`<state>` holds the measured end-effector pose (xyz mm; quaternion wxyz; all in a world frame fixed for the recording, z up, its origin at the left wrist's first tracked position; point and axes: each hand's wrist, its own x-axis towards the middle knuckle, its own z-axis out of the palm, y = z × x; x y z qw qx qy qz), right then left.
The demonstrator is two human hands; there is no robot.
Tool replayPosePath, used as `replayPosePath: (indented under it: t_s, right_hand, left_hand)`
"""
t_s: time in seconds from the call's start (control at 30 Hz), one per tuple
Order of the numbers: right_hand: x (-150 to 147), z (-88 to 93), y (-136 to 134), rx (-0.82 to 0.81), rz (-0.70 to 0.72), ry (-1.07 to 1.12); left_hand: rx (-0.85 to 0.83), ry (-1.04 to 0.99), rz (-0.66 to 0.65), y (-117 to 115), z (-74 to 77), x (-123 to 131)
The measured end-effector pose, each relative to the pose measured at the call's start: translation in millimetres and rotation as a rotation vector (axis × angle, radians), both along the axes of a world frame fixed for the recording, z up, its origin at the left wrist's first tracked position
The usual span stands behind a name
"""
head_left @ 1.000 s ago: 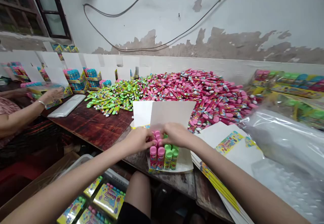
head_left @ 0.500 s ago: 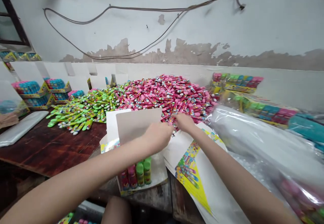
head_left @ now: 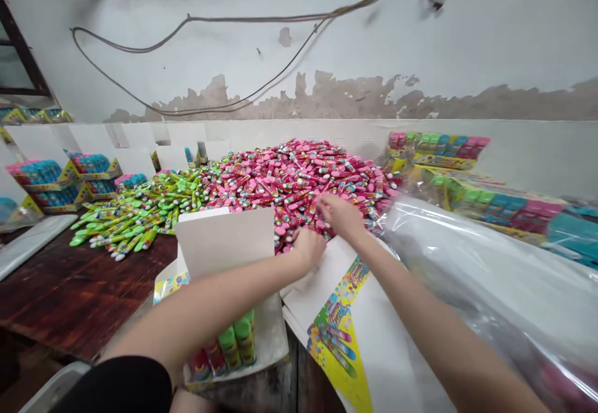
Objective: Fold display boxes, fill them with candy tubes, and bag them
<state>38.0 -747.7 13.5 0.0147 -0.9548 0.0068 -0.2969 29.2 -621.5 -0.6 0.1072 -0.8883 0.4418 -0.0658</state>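
Note:
A large heap of pink capped tubes (head_left: 299, 167) lies on the table against the back board. My right hand (head_left: 343, 213) is at the heap's front edge, its fingers closed on pink tubes there. Just left of it and a little nearer to me is my left hand (head_left: 308, 248), with the fingers curled in; what they hold is hidden. Below my left forearm stands an open white display box (head_left: 227, 238) with its back flap raised. Red and green capped tubes (head_left: 236, 341) stand upright in it, partly covered by the forearm. Flat printed cartons (head_left: 336, 332) lie beneath my right forearm.
Green tubes (head_left: 140, 210) spread over the dark wooden table (head_left: 93, 282) to the left. Filled display boxes (head_left: 51, 182) stand at the far left, others (head_left: 443, 151) at the back right. Clear plastic wrap (head_left: 467, 251) covers the right side. A cable (head_left: 261, 17) hangs on the wall.
My left hand has drawn slightly toward me and apart from the right hand, which has reached a little deeper into the pink heap. The view has shifted somewhat to the right.

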Motion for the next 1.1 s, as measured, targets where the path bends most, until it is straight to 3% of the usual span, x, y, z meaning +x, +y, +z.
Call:
replayPosePath:
  t_s: [0.1, 0.17, 0.23, 0.3, 0.37, 0.47, 0.57, 0.67, 0.77, 0.97, 1.1]
  right_hand:
    - [-17.0, 29.4, -3.0, 0.148, -0.042, -0.133]
    - [-30.8, 47.3, 0.9, 0.209, -0.016, -0.136]
    - [-47.7, 62.0, 12.7, 0.235, 0.063, -0.069]
    - [-66.2, 72.9, 33.8, 0.295, 0.23, 0.009]
    - [-82.2, 80.0, 63.7, 0.409, 0.437, 0.067]
    - [-94.3, 83.3, 117.1, 0.565, 0.667, 0.181]
    - [-93.6, 78.8, 164.7, 0.57, 0.761, 0.321]
    - [-89.1, 70.2, 194.3, 0.479, 0.781, 0.42]
    - [-86.8, 60.8, 206.4, 0.384, 0.756, 0.486]
    - [-86.9, 40.7, 218.2, 0.042, 0.535, 0.527]
    - [-84.9, 33.2, 233.3, -0.129, 0.481, 0.646]
  left_hand:
    - [-0.113, 0.002, -0.114, 38.3, 41.9, -30.3]
    - [-0.317, 0.006, -0.208, 84.8, 77.1, -51.1]
    - [-0.471, 0.112, -0.207, 142.6, 109.9, -69.6]
    - [-0.505, 0.228, -0.117, 202.3, 132.3, -82.1]
    - [-0.512, 0.255, 0.06, 253.7, 139.5, -85.6]
    - [-0.512, 0.305, 0.194, 302.0, 125.5, -77.9]
    - [-0.536, 0.407, 0.169, 318.3, 101.2, -68.9]
    - [-0.566, 0.487, 0.117, 319.5, 83.8, -66.6]
    - [-0.58, 0.513, 0.079, 316.5, 71.5, -67.3]
    - [-0.649, 0.464, 0.119, 300.3, 31.9, -65.6]
    - [-0.692, 0.531, 0.119, 289.8, 7.9, -65.2]
